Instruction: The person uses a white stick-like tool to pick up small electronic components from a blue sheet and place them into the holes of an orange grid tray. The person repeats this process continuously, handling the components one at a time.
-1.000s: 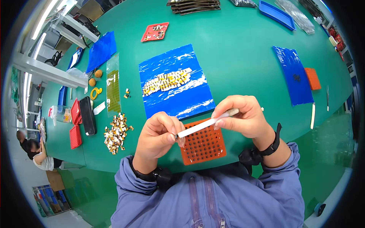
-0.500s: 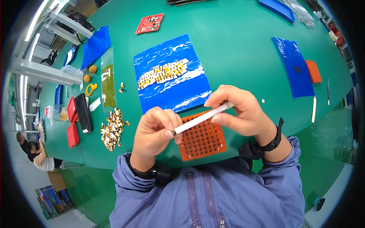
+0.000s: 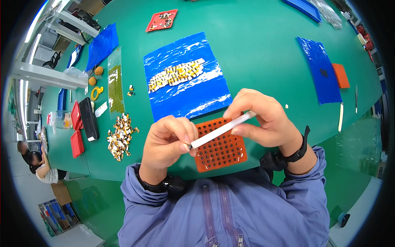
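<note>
A slim white stick (image 3: 218, 131), like a pen with a clearer end, slants between my two hands over a red-orange tray. My right hand (image 3: 269, 123) grips its upper right end between thumb and fingers. At the lower left end, my left hand (image 3: 166, 140) is closed in a pinch, with a tiny dark piece (image 3: 190, 146) showing by the fingertips. The tray (image 3: 224, 165) bears rows of small black round parts and lies partly hidden under my hands. Just beyond it, a blue sheet (image 3: 181, 101) carries rows of small white-and-yellow pieces (image 3: 177, 75).
Left of my hands lies a loose pile of similar small pieces (image 3: 119, 138). A black case (image 3: 89, 119), red trays (image 3: 77, 144) and yellow scissors (image 3: 96, 93) are farther left. Another blue sheet (image 3: 319, 70), an orange block (image 3: 340, 75) and tweezers (image 3: 356, 99) lie right. A person (image 3: 43, 164) sits far left.
Both hands keep the same hold on the white stick, which has shifted very slightly right. The whole view has moved a little.
</note>
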`<state>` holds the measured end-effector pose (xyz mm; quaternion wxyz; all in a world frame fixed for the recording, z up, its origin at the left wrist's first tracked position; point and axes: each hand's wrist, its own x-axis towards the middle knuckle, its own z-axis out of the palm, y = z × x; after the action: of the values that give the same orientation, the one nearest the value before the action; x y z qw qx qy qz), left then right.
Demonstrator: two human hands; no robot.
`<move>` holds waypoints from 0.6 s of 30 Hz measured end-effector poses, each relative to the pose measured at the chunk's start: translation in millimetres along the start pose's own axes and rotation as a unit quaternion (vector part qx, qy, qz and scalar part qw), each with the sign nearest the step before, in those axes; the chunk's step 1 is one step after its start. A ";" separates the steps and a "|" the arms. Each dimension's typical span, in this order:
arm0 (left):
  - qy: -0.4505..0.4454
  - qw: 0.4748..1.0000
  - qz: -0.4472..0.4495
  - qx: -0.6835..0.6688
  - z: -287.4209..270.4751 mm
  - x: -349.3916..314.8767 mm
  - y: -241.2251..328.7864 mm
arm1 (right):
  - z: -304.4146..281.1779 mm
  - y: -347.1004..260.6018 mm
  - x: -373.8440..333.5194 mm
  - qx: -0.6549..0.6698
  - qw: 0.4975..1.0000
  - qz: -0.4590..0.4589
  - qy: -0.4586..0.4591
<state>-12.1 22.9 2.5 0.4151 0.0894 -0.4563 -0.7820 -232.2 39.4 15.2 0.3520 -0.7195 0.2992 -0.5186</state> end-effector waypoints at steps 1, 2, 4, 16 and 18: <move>0.005 1.000 0.000 -0.001 0.5 -0.3 0.7 | -2.4 -0.7 -0.4 -0.012 1.000 0.007 -0.023; 0.009 1.000 0.000 -0.002 0.8 -0.6 1.4 | -7.0 -2.1 -1.2 -0.024 0.999 0.013 -0.046; 0.000 1.000 0.000 0.012 0.0 -0.4 1.5 | -7.1 -2.6 -1.2 -0.034 0.998 0.007 -0.055; 0.015 1.000 0.002 0.010 0.1 -0.5 3.8 | -2.3 -1.9 -1.6 -0.025 0.998 0.006 -0.051; 0.014 0.999 0.005 0.029 -0.6 -0.1 3.8 | -5.0 -1.4 -3.0 -0.050 0.997 0.021 -0.057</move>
<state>-9.6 21.8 5.1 0.4221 0.1101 -0.4735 -0.7652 -237.8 41.6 15.8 0.3427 -0.7584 0.3190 -0.4533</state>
